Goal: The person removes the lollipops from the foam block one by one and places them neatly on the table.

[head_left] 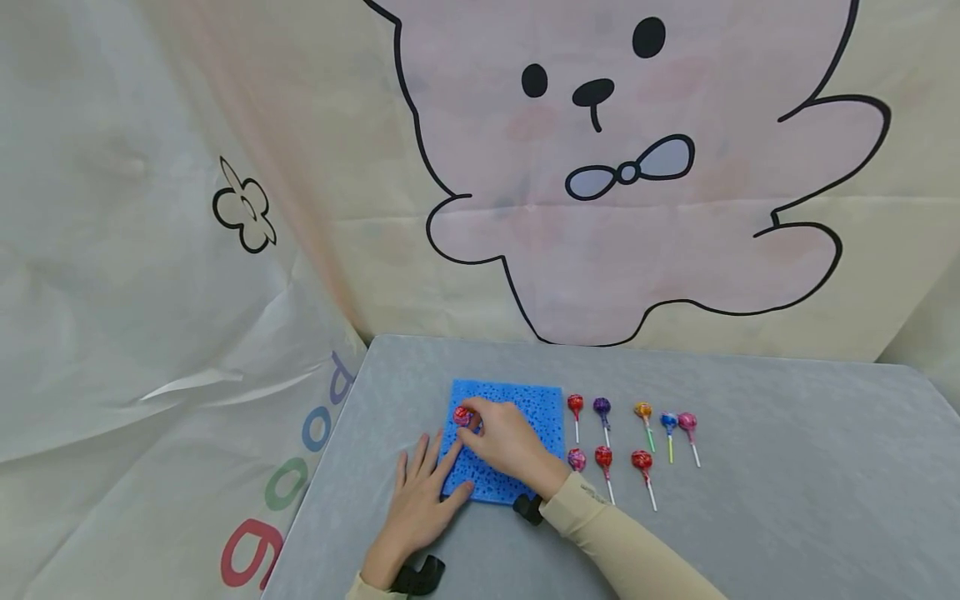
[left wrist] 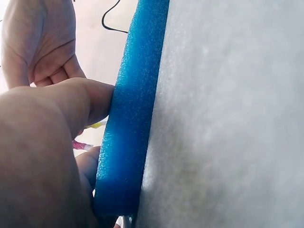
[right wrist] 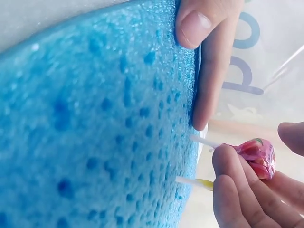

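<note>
A blue foam board [head_left: 525,408] with a pitted surface lies on the table. Near its far left corner my right hand [head_left: 510,442] holds a pink-and-red wrapped lollipop [right wrist: 256,156] between curled fingers, its white stick meeting the foam. Beside that stick, a second white stick with a bit of yellow wrapper [right wrist: 205,184] stands at the foam, partly behind the fingers. My left hand [head_left: 423,500] lies palm down with fingers spread along the board's left edge. In the left wrist view, a left-hand digit touches the board's thick side [left wrist: 128,118].
Right of the board, several lollipops lie in two loose rows, among them a purple one [head_left: 602,406], an orange one [head_left: 642,410], a blue one [head_left: 669,421] and a red one [head_left: 641,461]. A printed cloth [head_left: 480,300] hangs behind the grey table [head_left: 787,500].
</note>
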A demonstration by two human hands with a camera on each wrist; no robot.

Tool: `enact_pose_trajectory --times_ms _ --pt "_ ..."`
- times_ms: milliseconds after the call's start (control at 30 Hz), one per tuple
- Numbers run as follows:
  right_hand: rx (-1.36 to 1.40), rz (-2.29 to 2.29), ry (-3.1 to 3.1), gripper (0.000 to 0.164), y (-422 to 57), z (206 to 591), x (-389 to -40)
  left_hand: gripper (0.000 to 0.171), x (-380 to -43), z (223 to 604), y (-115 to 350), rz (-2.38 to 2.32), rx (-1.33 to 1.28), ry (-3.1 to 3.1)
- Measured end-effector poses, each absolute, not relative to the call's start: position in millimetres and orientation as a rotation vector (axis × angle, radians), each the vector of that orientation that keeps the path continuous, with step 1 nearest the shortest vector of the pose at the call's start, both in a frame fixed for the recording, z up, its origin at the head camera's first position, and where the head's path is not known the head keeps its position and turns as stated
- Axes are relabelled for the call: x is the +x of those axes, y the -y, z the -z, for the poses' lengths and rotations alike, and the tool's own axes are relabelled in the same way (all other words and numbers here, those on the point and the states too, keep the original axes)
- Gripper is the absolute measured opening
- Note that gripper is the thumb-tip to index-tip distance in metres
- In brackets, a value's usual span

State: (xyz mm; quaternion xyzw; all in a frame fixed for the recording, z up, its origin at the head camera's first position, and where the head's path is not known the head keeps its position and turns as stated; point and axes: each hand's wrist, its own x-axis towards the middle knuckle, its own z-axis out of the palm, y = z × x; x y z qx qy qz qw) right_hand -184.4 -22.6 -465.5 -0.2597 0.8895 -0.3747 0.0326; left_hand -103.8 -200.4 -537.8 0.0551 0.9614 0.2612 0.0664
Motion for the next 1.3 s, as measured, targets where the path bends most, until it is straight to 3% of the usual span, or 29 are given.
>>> enact_pose_trajectory --times_ms 667,1300 --pt "-0.861 1.130 -2.782 0.028 37.3 473.1 -180.2 0.072 -102.2 539.4 199.5 -0.856 0.211 -2.937" --pt "-0.877 1.118 -2.812 0.029 36.4 472.1 -182.5 0.076 -103.7 542.0 201.4 -0.796 0.156 -2.908"
